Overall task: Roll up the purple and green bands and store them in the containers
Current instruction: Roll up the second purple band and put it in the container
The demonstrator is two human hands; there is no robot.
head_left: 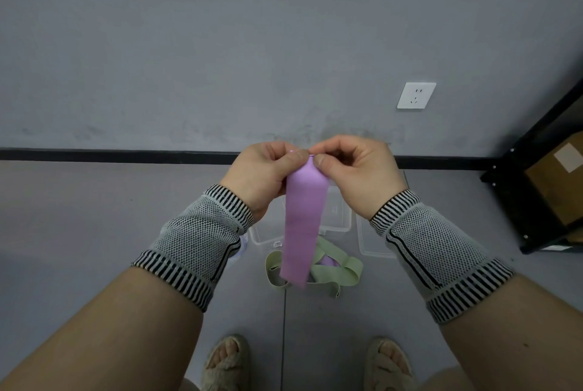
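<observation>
A purple band (303, 223) hangs straight down in front of me, flat and unrolled. My left hand (262, 176) and my right hand (353, 169) both pinch its top end between thumb and fingers, close together. On the grey floor below lie loose green bands (340, 270), with another bit of purple (328, 261) among them. Two clear plastic containers stand on the floor behind the bands: one (339, 217) partly hidden by the hanging band, the other (370, 239) to its right, partly behind my right wrist.
A black shelf frame (530, 188) with a cardboard box (558, 182) stands at the right. A white wall socket (416, 95) sits on the grey wall above a black skirting strip (110, 155). My feet in sandals (227, 362) are at the bottom edge.
</observation>
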